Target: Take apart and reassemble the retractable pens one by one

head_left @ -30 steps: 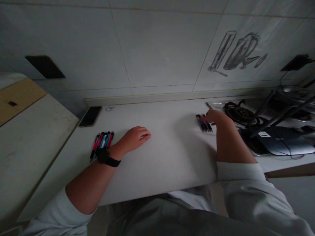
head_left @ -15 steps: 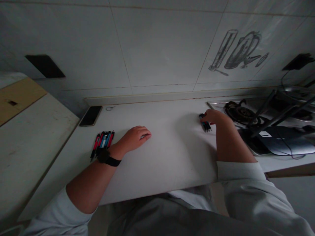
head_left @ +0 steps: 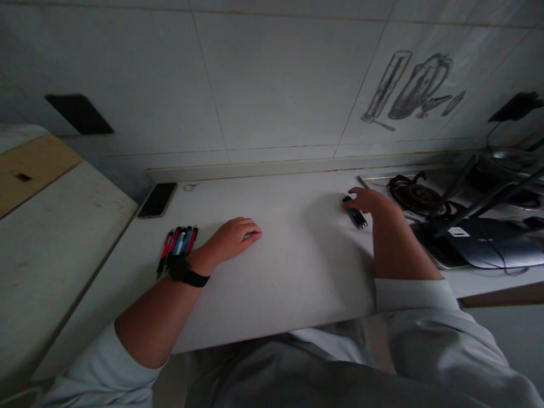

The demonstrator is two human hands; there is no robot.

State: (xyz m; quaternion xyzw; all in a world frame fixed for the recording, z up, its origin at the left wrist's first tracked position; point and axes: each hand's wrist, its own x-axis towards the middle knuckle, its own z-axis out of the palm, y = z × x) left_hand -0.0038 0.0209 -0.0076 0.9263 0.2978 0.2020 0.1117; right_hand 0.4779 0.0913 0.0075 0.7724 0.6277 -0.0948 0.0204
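Note:
My left hand (head_left: 232,238), wearing a black watch (head_left: 187,273), rests on the white counter with its fingers curled together. Whatever may be inside it is hidden; a small pale spot shows between thumb and fingers. Beside that wrist lies a row of red, black, blue and white pens (head_left: 181,241), partly covered by the watch. Over at the right, my right hand (head_left: 365,201) is at a small bundle of dark pens (head_left: 356,215) with blue and red parts. Its thumb and forefinger are apart at the upper end of these pens.
A phone (head_left: 157,200) and a small ring-shaped item (head_left: 190,187) lie at the counter's back left. A stove burner (head_left: 414,192), a dark flat case (head_left: 493,243) with a cable, and black legs (head_left: 488,201) crowd the right. A white cabinet (head_left: 55,255) borders the left.
The fingers of my right hand have parted at the dark pens, where red showed at the fingertips before. My left hand stays in place.

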